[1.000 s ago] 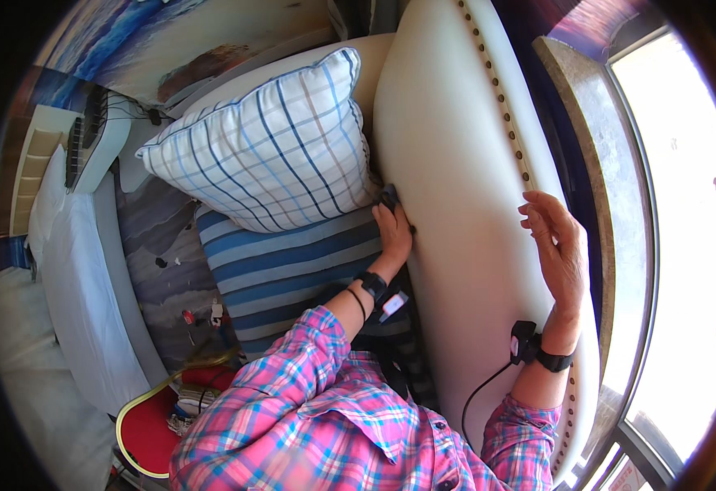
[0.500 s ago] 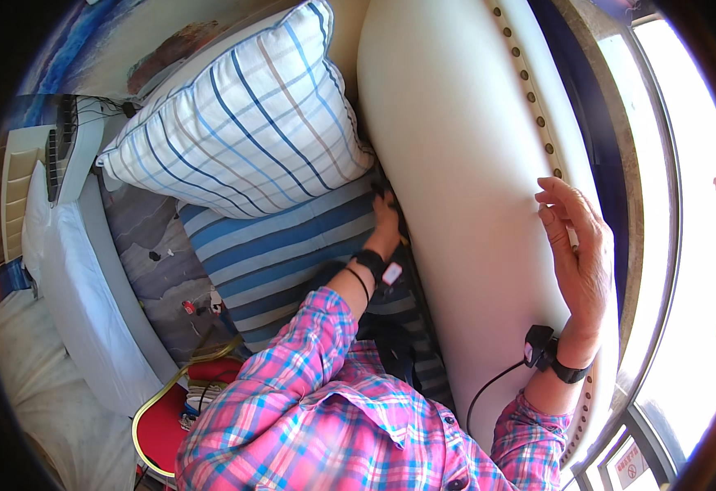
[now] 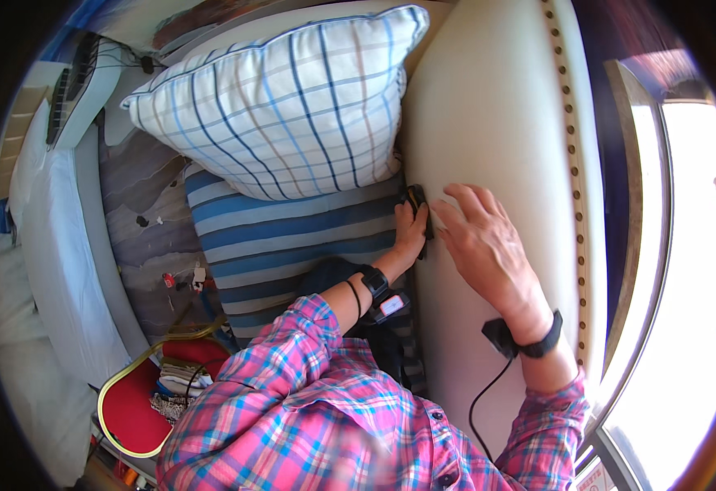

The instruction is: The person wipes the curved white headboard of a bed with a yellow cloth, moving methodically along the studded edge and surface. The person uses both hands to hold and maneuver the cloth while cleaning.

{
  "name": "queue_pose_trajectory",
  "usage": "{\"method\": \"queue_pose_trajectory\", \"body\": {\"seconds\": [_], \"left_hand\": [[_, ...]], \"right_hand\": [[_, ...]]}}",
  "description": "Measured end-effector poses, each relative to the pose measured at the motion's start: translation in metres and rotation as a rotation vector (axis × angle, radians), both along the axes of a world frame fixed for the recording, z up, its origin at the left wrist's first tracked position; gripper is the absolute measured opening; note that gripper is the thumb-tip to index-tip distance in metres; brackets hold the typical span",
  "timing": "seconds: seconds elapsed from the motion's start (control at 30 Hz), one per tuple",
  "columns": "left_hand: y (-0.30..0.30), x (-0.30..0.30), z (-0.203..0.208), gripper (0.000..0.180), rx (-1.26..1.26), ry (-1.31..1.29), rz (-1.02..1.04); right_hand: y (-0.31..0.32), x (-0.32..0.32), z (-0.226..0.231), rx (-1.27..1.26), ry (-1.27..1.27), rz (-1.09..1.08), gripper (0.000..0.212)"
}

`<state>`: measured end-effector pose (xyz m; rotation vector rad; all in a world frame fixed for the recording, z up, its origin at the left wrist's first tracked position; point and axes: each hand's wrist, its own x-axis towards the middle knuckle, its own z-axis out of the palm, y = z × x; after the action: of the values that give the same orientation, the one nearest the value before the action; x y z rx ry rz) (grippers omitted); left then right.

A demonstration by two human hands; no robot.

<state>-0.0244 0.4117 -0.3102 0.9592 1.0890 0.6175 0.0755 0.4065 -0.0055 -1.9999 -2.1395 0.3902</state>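
Note:
My left hand (image 3: 411,237) is closed on a small black object (image 3: 417,203) with a yellow-orange patch, its kind unclear. It sits by the crease where the blue-and-grey striped seat cushion (image 3: 280,233) meets the cream padded sofa arm (image 3: 497,106). Part of the object is covered by my fingers. Just to the right, my right hand (image 3: 489,250) is open, fingers apart, over the sofa arm; whether its fingertips touch the surface I cannot tell. A white plaid pillow (image 3: 276,106) leans at the back of the seat.
Brass studs (image 3: 572,151) line the arm's outer edge, beside a bright window (image 3: 693,245). On the left are a red gold-rimmed chair (image 3: 133,409) bearing folded cloth, a white-covered bed (image 3: 71,278), and a grey patterned floor (image 3: 145,237) with small scraps.
My left hand has come up out of the crease, and the black object now shows in it. My right hand has moved left from the studded edge toward my left hand. The view has shifted.

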Motion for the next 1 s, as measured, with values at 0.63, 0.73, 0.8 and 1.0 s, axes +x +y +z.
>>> {"method": "queue_pose_trajectory", "body": {"seconds": [0.63,0.73,0.8,1.0], "left_hand": [[0.018,-0.01,0.0,0.06,0.576,0.303,-0.362],[0.1,0.026,-0.032,0.052,0.499,0.213,-0.167],[0.123,0.036,-0.037,0.047,0.497,0.221,-0.164],[0.029,0.002,0.044,0.037,0.471,0.179,-0.161]], "right_hand": [[0.083,0.038,-0.055,-0.164,0.332,-0.1,0.027],[0.08,0.035,-0.056,-0.084,0.284,-0.117,0.028],[0.078,0.034,-0.054,-0.095,0.283,-0.128,0.028],[0.082,0.036,-0.05,-0.062,0.359,-0.179,0.028]]}}
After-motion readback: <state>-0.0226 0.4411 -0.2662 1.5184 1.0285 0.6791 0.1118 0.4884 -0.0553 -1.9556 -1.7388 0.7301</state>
